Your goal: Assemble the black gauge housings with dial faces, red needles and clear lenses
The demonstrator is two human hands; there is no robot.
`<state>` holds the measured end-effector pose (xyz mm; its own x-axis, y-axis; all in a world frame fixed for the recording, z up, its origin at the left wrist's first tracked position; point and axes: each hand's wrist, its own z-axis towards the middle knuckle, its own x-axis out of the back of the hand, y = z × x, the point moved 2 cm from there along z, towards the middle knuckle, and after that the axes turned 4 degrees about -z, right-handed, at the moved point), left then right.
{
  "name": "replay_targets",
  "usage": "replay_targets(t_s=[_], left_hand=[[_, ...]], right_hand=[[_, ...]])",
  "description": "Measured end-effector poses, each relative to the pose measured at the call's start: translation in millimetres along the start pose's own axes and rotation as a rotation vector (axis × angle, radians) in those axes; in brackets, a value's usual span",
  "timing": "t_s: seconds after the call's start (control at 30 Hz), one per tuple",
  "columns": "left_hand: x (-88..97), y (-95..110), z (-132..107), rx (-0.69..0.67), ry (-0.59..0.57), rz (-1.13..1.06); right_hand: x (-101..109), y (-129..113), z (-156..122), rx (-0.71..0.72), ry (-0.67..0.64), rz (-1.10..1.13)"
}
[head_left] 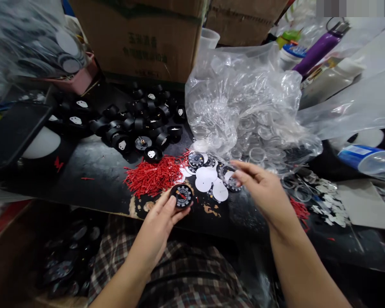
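Note:
A small round black dial gauge (182, 196) with a red needle sits between the thumb and fingers of my left hand (158, 222), its face turned up. My right hand (259, 188) is pinched closed over the right side of the dial faces, just below the clear plastic bag; what is between its fingertips looks see-through and I cannot make it out. Printed dial faces (196, 160) and white-backed discs (206, 179) lie in a loose pile between my hands. Behind the gauge is a heap of red needles (154, 174).
Black gauge housings (137, 124) crowd the back left. A clear bag of transparent round covers (244, 111) stands back right, before cardboard boxes (141, 38). White small parts (330, 201), a purple bottle (321, 51) and a blue-labelled cup (368, 159) are at right.

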<state>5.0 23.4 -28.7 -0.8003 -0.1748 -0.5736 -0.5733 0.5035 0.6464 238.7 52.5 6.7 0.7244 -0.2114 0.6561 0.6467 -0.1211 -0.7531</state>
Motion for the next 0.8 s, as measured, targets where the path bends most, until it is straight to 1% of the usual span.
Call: replay_targets(t_s=[0.03, 0.07, 0.1, 0.13, 0.2, 0.27, 0.3, 0.43, 0.53, 0.6, 0.67, 0.7, 0.8], left_hand=[[-2.5, -0.1, -0.2, 0.039, -0.024, -0.033], [-5.0, -0.1, -0.6, 0.076, -0.05, -0.061], [-7.0, 0.0, -1.1, 0.106, -0.072, -0.085], [-8.4, 0.4, -1.6, 0.122, -0.088, -0.104], [-9.2, 1.6, -2.3, 0.12, -0.109, -0.113], [-7.6, 2.8, -2.6, 0.077, -0.129, -0.088], [-6.1, 2.9, -2.6, 0.053, -0.138, -0.065], [1.3, -0.5, -1.7, 0.001, -0.162, 0.037], [3.3, -3.1, -3.2, -0.001, -0.209, 0.095], [1.7, -2.6, -6.7, -0.007, -0.255, 0.151], [-1.4, -0.3, -11.3, -0.056, -0.291, 0.249], [-3.2, 1.1, -13.5, -0.089, -0.302, 0.307], [-8.0, 4.7, -17.4, -0.175, -0.291, 0.441]], right_hand=[[-11.0, -11.5, -7.3, -0.027, -0.111, 0.119], [-21.9, -23.2, -14.6, -0.036, -0.209, 0.186], [-31.8, -34.5, -21.5, -0.02, -0.277, 0.214], [-40.0, -44.7, -27.5, 0.021, -0.307, 0.216], [-51.6, -59.9, -36.2, 0.139, -0.285, 0.165], [-57.9, -67.4, -40.6, 0.238, -0.23, 0.097], [-59.9, -68.6, -41.3, 0.262, -0.224, 0.068], [-61.3, -68.0, -37.4, 0.281, -0.306, 0.055], [-59.8, -69.1, -32.6, 0.247, -0.351, 0.099], [-60.5, -71.2, -31.0, 0.213, -0.37, 0.088], [-62.6, -73.8, -30.9, 0.2, -0.352, -0.003], [-63.9, -75.4, -31.3, 0.215, -0.321, -0.067], [-69.7, -80.6, -33.2, 0.337, -0.2, -0.204]])
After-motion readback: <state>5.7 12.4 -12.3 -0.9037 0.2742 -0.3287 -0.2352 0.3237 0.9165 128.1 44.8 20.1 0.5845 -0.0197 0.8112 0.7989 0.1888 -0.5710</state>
